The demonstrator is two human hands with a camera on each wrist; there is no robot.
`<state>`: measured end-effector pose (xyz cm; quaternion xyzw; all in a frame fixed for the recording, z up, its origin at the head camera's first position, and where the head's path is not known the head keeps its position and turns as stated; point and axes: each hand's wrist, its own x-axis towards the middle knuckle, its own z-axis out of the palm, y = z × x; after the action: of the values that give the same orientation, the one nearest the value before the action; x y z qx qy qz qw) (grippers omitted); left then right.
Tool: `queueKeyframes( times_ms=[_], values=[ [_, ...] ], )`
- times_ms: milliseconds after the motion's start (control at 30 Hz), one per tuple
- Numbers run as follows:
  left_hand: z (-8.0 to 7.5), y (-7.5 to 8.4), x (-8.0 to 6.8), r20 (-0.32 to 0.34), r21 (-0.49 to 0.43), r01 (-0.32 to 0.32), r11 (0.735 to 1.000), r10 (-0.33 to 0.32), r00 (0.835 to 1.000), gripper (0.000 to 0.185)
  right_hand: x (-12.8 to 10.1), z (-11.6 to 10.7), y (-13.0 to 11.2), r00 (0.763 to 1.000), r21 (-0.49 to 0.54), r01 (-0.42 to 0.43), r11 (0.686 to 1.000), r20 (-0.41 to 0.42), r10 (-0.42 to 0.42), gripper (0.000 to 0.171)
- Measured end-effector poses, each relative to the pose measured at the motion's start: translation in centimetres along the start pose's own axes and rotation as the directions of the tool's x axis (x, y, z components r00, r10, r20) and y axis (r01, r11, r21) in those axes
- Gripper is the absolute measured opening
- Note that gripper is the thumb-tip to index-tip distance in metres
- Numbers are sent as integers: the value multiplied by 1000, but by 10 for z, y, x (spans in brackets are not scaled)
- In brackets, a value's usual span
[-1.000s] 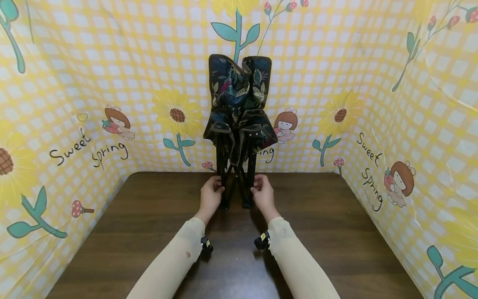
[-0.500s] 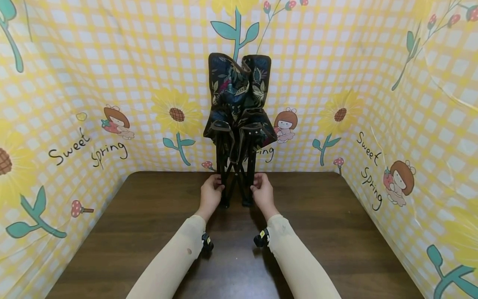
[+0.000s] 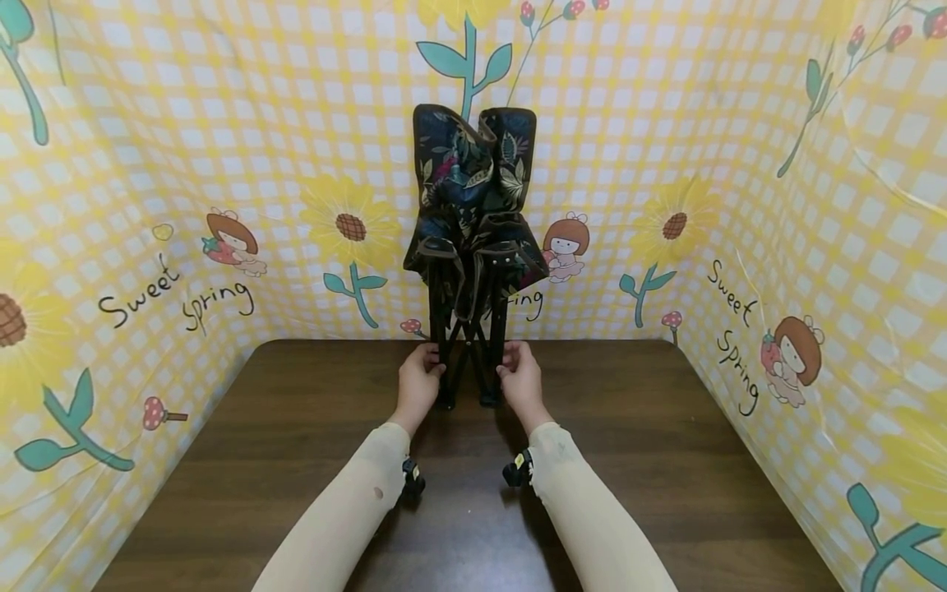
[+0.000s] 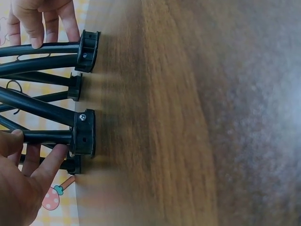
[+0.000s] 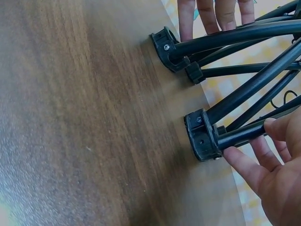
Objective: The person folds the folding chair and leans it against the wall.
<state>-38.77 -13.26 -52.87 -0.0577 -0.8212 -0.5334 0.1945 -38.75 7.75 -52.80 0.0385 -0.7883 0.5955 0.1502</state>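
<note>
A folding camp chair (image 3: 473,181) stands upright and mostly collapsed at the table's back edge, its dark floral fabric bunched over crossed black tube legs. Low on its left side, my left hand (image 3: 419,382) holds a leg tube between thumb and fingers. On the opposite side my right hand (image 3: 522,382) grips the matching leg the same way. Up close in the left wrist view, the left hand (image 4: 21,186) pinches a tube just above a black plastic foot (image 4: 84,132). In the right wrist view, the right hand's thumb and fingers (image 5: 249,167) are around a tube beside another foot (image 5: 203,136).
The brown wooden table (image 3: 466,526) extends toward me and to both sides. Yellow checked cloth (image 3: 318,123) with sunflowers and cartoon figures hangs behind the chair and along both sides. A small black camera (image 3: 413,478) sits on the left wrist, another camera (image 3: 516,470) on the right.
Almost nothing differs: the chair and both hands keep their places, with only a very slight shift of the head view and of the left forearm.
</note>
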Motion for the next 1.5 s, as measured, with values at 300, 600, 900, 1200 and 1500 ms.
queueKeyframes(
  times_ms=[300, 600, 900, 1200, 1500],
  values=[
    [1, 3, 0, -4, 18, 15, 1000, -15, 1000, 32, 1, 0, 0, 1000, -16, 6, 1000, -10, -6, 38],
    [3, 6, 2, -11, 17, 27, 999, -27, 1000, 33, 5, 1, 1, 999, -24, 33, 999, -25, -33, 39],
    [3, 6, 3, -5, 27, 10, 1000, -10, 1000, 34, 6, 0, 0, 1000, -13, 16, 1000, -12, -16, 38],
    [4, 5, 5, -10, 32, 15, 999, -14, 1000, 31, 8, 1, 0, 1000, -49, 18, 999, -11, -18, 38],
    [4, 9, 5, -20, 30, 22, 999, -22, 1000, 33, 11, 2, -1, 1000, -73, 20, 997, -20, -22, 37]
  ],
)
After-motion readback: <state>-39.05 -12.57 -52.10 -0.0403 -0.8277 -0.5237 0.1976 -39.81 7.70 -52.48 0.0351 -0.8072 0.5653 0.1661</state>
